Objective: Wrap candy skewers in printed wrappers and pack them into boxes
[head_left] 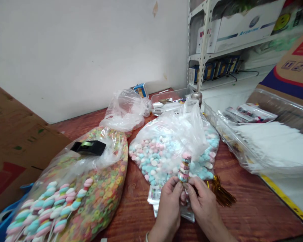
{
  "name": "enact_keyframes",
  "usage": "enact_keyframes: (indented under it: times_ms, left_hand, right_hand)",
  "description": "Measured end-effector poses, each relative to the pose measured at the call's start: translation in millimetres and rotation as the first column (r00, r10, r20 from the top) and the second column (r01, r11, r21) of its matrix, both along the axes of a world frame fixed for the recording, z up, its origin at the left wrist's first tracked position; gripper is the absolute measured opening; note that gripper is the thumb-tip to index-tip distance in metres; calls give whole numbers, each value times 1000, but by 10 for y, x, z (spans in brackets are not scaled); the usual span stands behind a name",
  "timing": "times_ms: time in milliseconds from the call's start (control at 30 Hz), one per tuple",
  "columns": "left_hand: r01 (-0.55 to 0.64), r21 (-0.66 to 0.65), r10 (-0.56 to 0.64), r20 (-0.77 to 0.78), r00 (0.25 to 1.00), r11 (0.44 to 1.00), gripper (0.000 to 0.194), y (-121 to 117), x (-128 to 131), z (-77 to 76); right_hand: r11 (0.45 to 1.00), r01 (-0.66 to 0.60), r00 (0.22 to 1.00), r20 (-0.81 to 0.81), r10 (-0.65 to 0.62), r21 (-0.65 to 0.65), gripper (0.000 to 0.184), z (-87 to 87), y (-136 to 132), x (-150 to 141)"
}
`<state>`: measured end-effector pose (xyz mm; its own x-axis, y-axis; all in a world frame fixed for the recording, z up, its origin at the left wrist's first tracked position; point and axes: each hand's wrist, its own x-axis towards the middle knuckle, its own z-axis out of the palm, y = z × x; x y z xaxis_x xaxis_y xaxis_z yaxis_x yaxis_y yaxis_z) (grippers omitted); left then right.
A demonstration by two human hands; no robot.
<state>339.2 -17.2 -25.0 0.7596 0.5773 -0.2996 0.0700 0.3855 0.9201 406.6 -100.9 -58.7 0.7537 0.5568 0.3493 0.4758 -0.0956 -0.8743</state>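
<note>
Between my fingertips stands a wrapped marshmallow skewer [184, 168], upright in a printed clear sleeve. My left hand [169, 205] pinches its lower end from the left. My right hand [200, 201] closes on the same end from the right; the stick below is hidden by my fingers. Under my hands lie printed clear sleeves [154, 195]. Just right of my right hand is a bundle of gold twist ties [221, 193]. Behind the skewer sits a big clear bag of pastel marshmallows [154, 154].
At left, a bag of ring-shaped candies [108, 181] bears several unwrapped marshmallow skewers [62, 205] and a black tape dispenser [91, 148]. A clear plastic bin [232, 144] with white sheets stands right. A cardboard box [20, 148] is far left; metal shelves [204, 43] stand behind.
</note>
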Motion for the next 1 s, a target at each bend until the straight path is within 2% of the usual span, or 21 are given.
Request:
enact_keyframes:
  times_ms: [33,67,100,133,167,200,233,367,500,633,700,800,867,933,1000]
  left_hand:
    - [8,186,-3,-27,1000,983,16,8,-22,6]
    - [19,394,-1,-46,999,919,14,18,-45,9]
    - [30,581,3,-56,998,814,14,30,-68,10]
    - [37,716,8,-59,998,697,16,43,-89,8]
    - [37,794,18,-61,998,606,18,54,-105,4]
    - [40,825,30,-69,997,564,20,64,-115,-3]
    - [38,825,50,-80,995,564,21,71,-120,-10]
    - [2,719,108,-108,988,695,21,70,-99,-32]
    - [-8,620,98,-111,989,785,23,33,-71,-17]
    - [40,431,-30,-29,999,901,27,14,-68,90]
    - [102,348,-120,29,992,932,35,43,-93,184]
    - [160,380,-213,102,972,911,29,139,-182,354]
    - [167,486,-241,94,966,858,27,211,-260,471]
    - [217,623,-269,-12,963,752,34,261,-329,580]
    - [313,725,-290,-162,943,613,38,274,-370,674]
  right_hand:
    - [1000,4,999,51,-4,-1,21,0,-13,15]
    - [1000,1,997,76,-1,6,21,0,-23,26]
    - [1000,-7,994,108,6,8,19,-1,-29,31]
    - [1000,-21,990,137,19,9,17,-2,-31,32]
    - [999,-37,987,157,36,9,16,-1,-29,29]
    - [998,-56,984,168,54,9,16,2,-24,23]
    - [997,-72,983,171,69,11,16,7,-16,18]
    - [996,-85,986,148,78,38,16,49,14,8]
    - [997,-50,992,121,43,59,15,117,21,18]
    - [999,-10,997,82,6,43,15,218,-21,30]
    - [998,-37,998,45,35,48,13,287,-70,33]
    - [986,-146,989,-22,148,81,11,415,-161,34]
    - [973,-211,976,-31,215,95,13,507,-214,45]
    - [970,-224,974,7,224,94,16,588,-257,71]
    - [980,-175,982,94,166,97,13,636,-303,102]
